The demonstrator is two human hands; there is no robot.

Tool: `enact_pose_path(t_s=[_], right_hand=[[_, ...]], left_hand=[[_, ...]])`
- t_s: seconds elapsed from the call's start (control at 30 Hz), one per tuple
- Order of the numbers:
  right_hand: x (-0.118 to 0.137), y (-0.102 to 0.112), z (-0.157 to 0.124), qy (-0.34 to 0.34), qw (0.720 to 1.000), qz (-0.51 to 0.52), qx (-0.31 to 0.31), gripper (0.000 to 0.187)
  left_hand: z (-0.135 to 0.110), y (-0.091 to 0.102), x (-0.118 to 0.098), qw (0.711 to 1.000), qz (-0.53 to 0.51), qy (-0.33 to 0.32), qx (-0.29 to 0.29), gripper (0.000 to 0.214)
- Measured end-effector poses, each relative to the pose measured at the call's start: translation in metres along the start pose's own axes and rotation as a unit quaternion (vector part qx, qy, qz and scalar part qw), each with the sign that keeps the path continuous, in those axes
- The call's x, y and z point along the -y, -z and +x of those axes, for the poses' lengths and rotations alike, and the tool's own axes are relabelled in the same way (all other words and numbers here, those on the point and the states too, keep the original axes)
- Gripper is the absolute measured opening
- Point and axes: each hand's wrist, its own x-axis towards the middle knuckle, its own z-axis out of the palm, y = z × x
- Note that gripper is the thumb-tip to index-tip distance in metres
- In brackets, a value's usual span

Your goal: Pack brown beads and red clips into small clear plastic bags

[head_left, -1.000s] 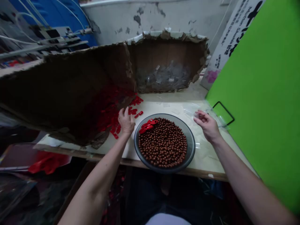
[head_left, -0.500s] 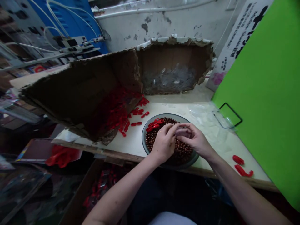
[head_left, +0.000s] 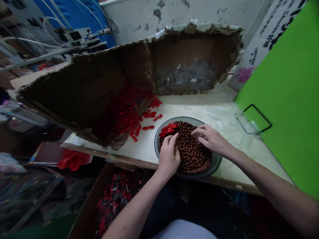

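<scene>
A grey bowl (head_left: 214,165) heaped with small brown beads (head_left: 193,156) stands near the table's front edge. A few red plastic clips (head_left: 168,128) lie on the beads at the bowl's far left. My left hand (head_left: 169,155) rests over the bowl's left side, its fingers curled down onto the beads. My right hand (head_left: 211,139) reaches in from the right, fingertips pinched together just above the beads. What either hand holds is hidden.
A torn cardboard box (head_left: 82,89) spills red plastic pieces (head_left: 147,118) onto the table at left. A second box (head_left: 194,49) behind holds clear plastic pieces. Clear bags (head_left: 224,116) lie right of the bowl. A green panel (head_left: 289,83) stands at right. Below the table is a box of red parts (head_left: 117,196).
My left hand left the red pieces and came to the bowl, and my right hand came in from the clear bags. Both met over the beads, then drew slightly apart.
</scene>
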Motion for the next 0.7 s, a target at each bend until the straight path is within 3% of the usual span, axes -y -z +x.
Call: enact_pose_path(t_s=[0.07,0.2,0.33,0.43,0.53,0.6,0.7], right_hand=[[-0.002,0.000,0.000,0.002,1.000,0.005,0.022,0.024],[-0.006,0.000,-0.004,0.045,0.995,0.011,0.093,0.043],[-0.008,0.003,0.000,0.117,0.981,-0.062,0.145,0.033],[-0.009,0.009,0.011,0.127,0.953,-0.215,0.173,0.025],[-0.008,0.008,0.021,0.133,0.904,-0.364,0.182,0.020],[-0.003,-0.001,0.023,0.149,0.885,-0.397,0.194,0.019],[0.009,-0.021,0.018,0.182,0.881,-0.368,0.234,0.018]], left_hand=[[-0.001,0.001,0.000,1.000,-0.009,0.003,-0.022,0.056],[-0.001,0.004,0.002,0.996,-0.037,0.030,-0.081,0.061],[0.001,0.005,0.001,0.992,-0.045,0.045,-0.111,0.060],[0.000,0.004,0.000,0.992,-0.039,0.047,-0.112,0.059],[-0.001,0.003,-0.001,0.992,-0.038,0.049,-0.109,0.058],[-0.001,0.003,-0.002,0.992,-0.037,0.048,-0.108,0.058],[0.000,0.003,-0.002,0.992,-0.037,0.048,-0.107,0.057]])
